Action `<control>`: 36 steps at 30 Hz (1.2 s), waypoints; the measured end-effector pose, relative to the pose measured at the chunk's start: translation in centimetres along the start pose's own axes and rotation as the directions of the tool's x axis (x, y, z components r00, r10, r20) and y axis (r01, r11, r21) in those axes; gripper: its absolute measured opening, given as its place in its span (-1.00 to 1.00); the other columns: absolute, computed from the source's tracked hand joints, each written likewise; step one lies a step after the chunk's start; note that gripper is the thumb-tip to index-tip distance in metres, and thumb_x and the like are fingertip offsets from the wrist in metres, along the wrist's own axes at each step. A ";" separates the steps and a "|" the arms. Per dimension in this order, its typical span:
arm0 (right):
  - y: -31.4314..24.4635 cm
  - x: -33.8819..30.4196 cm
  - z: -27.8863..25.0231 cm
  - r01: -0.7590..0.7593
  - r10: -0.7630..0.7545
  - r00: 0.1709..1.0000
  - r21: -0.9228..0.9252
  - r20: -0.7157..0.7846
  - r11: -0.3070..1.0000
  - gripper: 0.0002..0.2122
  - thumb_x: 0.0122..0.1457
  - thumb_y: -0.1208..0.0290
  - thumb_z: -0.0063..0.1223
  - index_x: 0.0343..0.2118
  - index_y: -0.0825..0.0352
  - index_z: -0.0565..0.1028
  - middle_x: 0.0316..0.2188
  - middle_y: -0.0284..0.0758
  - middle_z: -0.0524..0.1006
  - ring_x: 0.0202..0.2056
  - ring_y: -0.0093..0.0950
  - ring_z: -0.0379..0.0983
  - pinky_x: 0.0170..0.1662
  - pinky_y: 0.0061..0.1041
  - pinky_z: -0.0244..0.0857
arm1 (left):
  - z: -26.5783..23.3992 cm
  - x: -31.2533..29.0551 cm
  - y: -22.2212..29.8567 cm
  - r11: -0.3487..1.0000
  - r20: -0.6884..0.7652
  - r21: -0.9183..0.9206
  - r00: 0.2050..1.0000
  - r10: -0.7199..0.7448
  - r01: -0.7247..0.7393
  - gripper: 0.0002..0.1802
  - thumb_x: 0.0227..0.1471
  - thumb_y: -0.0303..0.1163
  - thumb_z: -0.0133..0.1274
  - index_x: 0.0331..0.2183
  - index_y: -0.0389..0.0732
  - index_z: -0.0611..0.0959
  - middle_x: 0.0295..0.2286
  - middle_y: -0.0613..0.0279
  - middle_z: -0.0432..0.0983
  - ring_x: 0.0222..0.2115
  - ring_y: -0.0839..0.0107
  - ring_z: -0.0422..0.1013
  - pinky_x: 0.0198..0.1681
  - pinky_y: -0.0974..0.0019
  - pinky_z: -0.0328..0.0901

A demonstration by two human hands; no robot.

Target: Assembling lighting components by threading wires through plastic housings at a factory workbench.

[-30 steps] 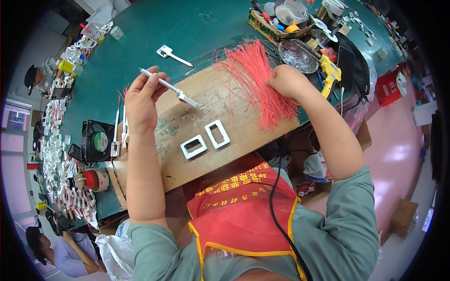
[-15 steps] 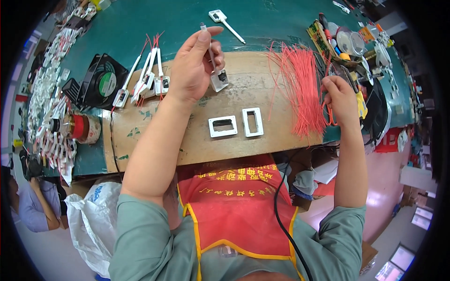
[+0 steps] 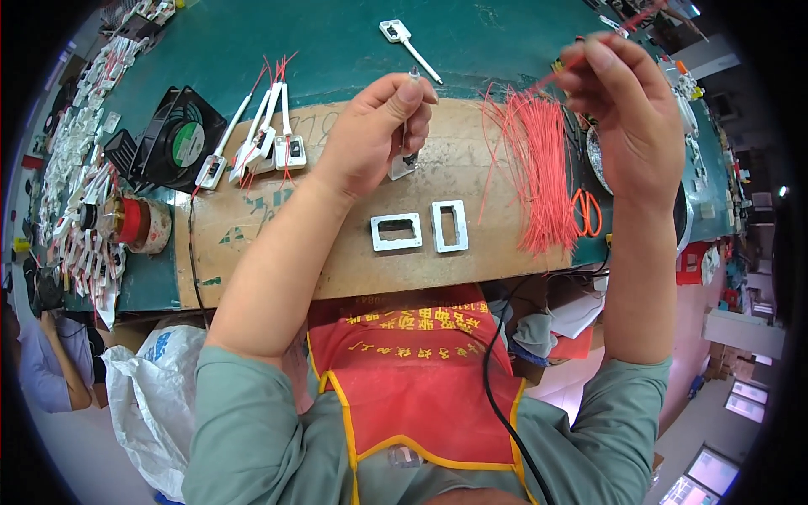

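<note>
Two pinch grips: pale stemmed piece (image 3: 402, 168) in left hand (image 3: 364, 139), 12 o'clock; red wire (image 3: 645, 15) in right hand (image 3: 631, 118), 2 o'clock. Judge piece light, stiff, best held mid-stem; wire limp, best near end.

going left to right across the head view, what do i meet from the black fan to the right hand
Black fan → white parts with red wires → left hand → upright white frame → bundle of red wires → right hand.
</note>
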State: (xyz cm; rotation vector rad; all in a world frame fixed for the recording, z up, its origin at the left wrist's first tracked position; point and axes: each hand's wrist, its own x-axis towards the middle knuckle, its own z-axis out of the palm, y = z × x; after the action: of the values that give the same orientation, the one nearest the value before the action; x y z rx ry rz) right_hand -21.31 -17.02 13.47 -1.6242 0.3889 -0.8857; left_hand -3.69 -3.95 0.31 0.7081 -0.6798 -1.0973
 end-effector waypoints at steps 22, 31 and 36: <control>-2.7 3.4 6.2 -0.083 0.083 0.997 -0.046 -0.006 0.996 -0.88 0.19 0.41 -0.01 -0.33 0.37 0.44 -0.44 -0.31 0.54 -0.48 -0.57 0.51 -0.42 -0.65 0.40 | -0.1 -0.4 -0.3 0.999 0.105 0.053 0.994 -0.010 0.004 -0.70 0.12 -0.14 0.00 -0.31 -0.20 0.54 -0.59 0.40 0.23 -0.55 0.54 0.15 -0.47 0.48 0.12; -1.5 4.0 5.5 -0.121 0.121 0.993 -0.012 -0.014 0.993 -0.88 0.19 0.41 -0.02 -0.36 0.35 0.44 -0.46 -0.32 0.53 -0.49 -0.58 0.50 -0.44 -0.66 0.39 | 0.3 -0.5 -0.2 0.995 0.107 0.094 0.994 0.021 -0.031 -0.68 0.19 -0.20 -0.08 -0.31 -0.27 0.57 -0.65 0.46 0.27 -0.61 0.64 0.15 -0.55 0.55 0.06; -1.3 4.0 5.4 -0.110 0.110 0.994 -0.049 -0.009 0.993 -0.89 0.19 0.41 -0.03 -0.36 0.35 0.44 -0.47 -0.32 0.53 -0.49 -0.58 0.50 -0.44 -0.66 0.39 | 0.2 -0.5 -0.2 0.993 0.092 0.104 0.995 0.039 -0.048 -0.68 0.19 -0.19 -0.08 -0.31 -0.28 0.57 -0.65 0.46 0.25 -0.62 0.64 0.14 -0.55 0.55 0.05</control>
State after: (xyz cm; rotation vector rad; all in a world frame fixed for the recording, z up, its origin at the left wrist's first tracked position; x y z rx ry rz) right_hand -15.03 -15.63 15.90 -1.6296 0.5040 -0.8036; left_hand -4.17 -3.60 0.19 0.7345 -0.8317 -1.0637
